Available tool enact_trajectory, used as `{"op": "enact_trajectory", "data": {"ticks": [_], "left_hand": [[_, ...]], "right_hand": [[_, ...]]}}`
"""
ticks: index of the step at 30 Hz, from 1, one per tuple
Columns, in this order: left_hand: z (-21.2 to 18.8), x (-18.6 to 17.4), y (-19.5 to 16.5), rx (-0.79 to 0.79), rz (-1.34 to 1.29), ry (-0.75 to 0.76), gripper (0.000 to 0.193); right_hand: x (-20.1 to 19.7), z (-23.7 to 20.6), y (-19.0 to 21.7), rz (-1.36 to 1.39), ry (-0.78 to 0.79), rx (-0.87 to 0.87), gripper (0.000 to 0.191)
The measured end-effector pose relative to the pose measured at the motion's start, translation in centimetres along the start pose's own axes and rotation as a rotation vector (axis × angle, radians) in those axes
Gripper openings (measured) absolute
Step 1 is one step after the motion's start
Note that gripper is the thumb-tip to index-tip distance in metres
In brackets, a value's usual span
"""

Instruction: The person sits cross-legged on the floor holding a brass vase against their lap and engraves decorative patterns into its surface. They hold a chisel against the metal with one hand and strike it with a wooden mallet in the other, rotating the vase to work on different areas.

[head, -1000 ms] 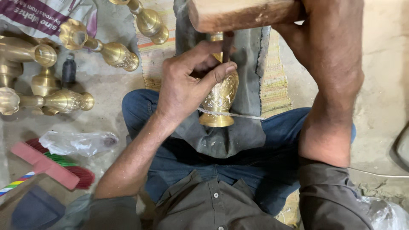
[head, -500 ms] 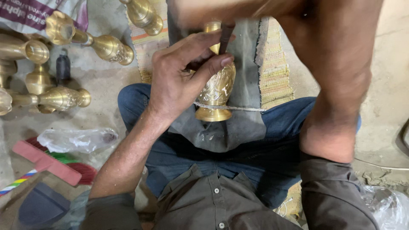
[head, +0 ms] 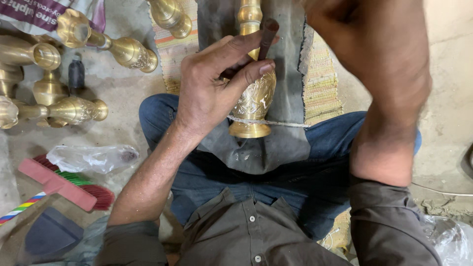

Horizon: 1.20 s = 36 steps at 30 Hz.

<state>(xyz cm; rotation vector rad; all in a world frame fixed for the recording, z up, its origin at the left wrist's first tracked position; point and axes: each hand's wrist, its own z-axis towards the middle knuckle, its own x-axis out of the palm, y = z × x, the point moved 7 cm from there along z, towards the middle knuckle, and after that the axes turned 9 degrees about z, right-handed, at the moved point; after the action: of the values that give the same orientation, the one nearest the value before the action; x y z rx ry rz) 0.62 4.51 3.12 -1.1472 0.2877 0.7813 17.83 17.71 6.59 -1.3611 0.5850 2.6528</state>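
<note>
While the left hand (head: pixel 212 93) pinches a dark metal punch (head: pixel 266 37), a brass vase (head: pixel 253 93) lies on a grey cloth (head: pixel 290 98) across the person's lap.

The thumb and fingers are pressed together around the punch, and the same hand rests on the round, patterned belly of the vase. The vase points away from the person, with its foot near the blue jeans (head: pixel 325 148). The right hand (head: pixel 364 34) is up high and blurry, so I cannot tell if it is spread or closed. More brass vases (head: pixel 106 44) lie on the floor to the left. Near them sit a clear plastic bag (head: pixel 91 157) and a brush with a pink back (head: pixel 59 184). A striped mat (head: pixel 322 79) shows under the cloth.
</note>
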Motion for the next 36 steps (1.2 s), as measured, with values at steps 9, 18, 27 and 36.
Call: {"op": "enact_trajectory", "data": {"ticks": [9, 18, 27, 36], "left_hand": [[-0.1, 0.1, 0.7, -0.084, -0.137, -0.007, 0.038], [-0.8, 0.1, 1.7, -0.034, -0.11, -0.054, 0.035], [-0.6, 0.1, 1.0, -0.002, -0.137, -0.028, 0.037], [-0.7, 0.4, 1.1, 0.016, -0.185, -0.001, 0.038]], "right_hand": [[-0.3, -0.2, 0.1, 0.138, -0.042, 0.111, 0.019], [-0.3, -0.1, 0.0, -0.218, -0.106, -0.105, 0.017], [-0.1, 0.4, -1.0, 0.237, -0.007, 0.11, 0.013], [-1.1, 1.1, 0.9, -0.075, 0.002, -0.005, 0.018]]}}
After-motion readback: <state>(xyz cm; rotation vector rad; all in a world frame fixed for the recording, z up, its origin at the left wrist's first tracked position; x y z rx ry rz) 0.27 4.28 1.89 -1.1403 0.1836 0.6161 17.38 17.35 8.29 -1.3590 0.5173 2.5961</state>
